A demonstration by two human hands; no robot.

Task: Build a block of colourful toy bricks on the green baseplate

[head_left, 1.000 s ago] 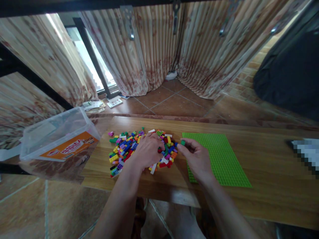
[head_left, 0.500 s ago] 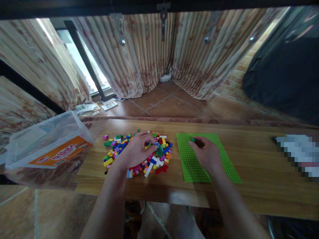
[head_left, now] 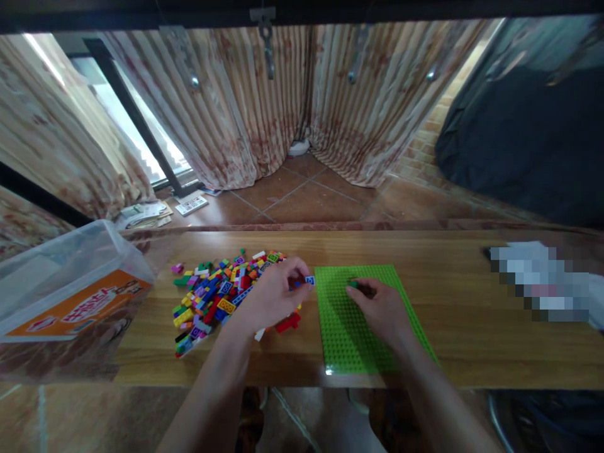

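Blue brick (head_left: 310, 280) now sits pinched in the left hand (head_left: 276, 292), drawn from the brick pile (head_left: 212, 301) to the far left corner of the green baseplate (head_left: 346, 346); the right hand (head_left: 383, 307) grasps a green brick (head_left: 353, 285) near its far edge, seating unclear, so both hands are loaded

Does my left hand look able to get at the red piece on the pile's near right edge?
Probably yes: the red piece lies uncovered, close to your left hand, and nothing seems to block the way. The blue brick pinched in that hand may need putting down first, though.
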